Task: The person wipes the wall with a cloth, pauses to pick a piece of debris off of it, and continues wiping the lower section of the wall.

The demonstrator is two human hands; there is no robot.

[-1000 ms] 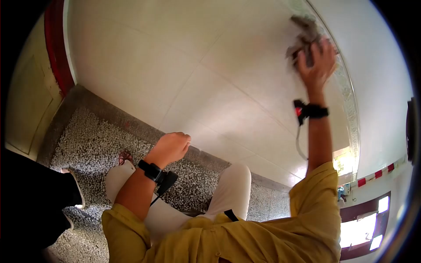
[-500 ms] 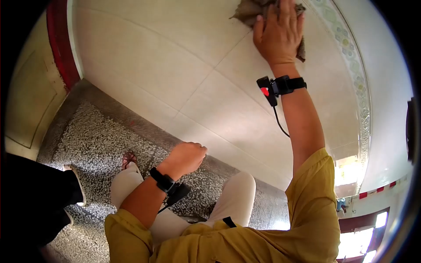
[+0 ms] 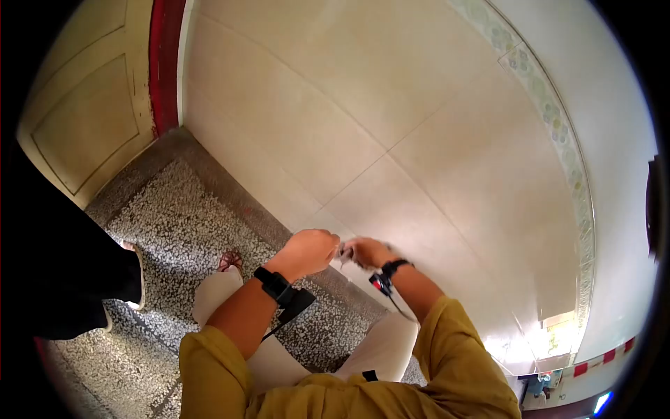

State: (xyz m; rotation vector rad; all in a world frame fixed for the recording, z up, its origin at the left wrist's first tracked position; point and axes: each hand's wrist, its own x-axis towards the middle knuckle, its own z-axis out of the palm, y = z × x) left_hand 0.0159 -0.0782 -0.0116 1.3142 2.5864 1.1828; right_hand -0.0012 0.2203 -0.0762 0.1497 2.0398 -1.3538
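My right hand (image 3: 370, 251) is closed around a bunched grey-brown cloth (image 3: 345, 253), and only a small part of it shows between the hands. My left hand (image 3: 309, 253) is curled closed right beside it, fingertips at the cloth's edge; whether it also grips something is hidden by its own fingers. Both hands are low in front of the body, close to the foot of the tiled wall (image 3: 391, 105). Each wrist wears a black strap with a small device on it.
A panelled door (image 3: 84, 133) with a red frame (image 3: 166, 63) stands at the left. Another person in dark trousers (image 3: 84, 258) is close by on my left. Below is a speckled stone floor (image 3: 181, 202). A floral border (image 3: 551, 112) runs along the wall tiles.
My right hand has come down from high on the wall with the cloth, now bunched up, to meet my left hand. The left hand stays closed, and the view has shifted.
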